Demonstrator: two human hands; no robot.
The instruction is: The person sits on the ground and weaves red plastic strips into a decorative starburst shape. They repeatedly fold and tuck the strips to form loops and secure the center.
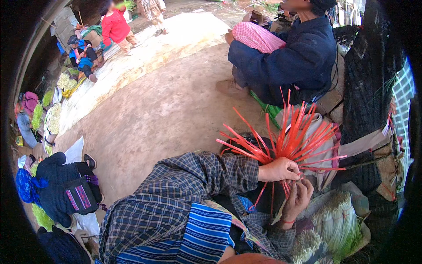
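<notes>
Bright; glare on pale ground up top; fisheye-bent edges w/ 4 black corners.

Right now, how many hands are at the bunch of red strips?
2: the left hand at the base of the red strips, and the right hand just below it. No others show there.

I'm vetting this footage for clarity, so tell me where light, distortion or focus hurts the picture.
Head view: glare washes out the pale ground near the top; the black cloth at right loses detail in the dark; fisheye curvature bends the outer scene inside a black rim; the red strips, left hand and right hand look reasonably clear.
</notes>
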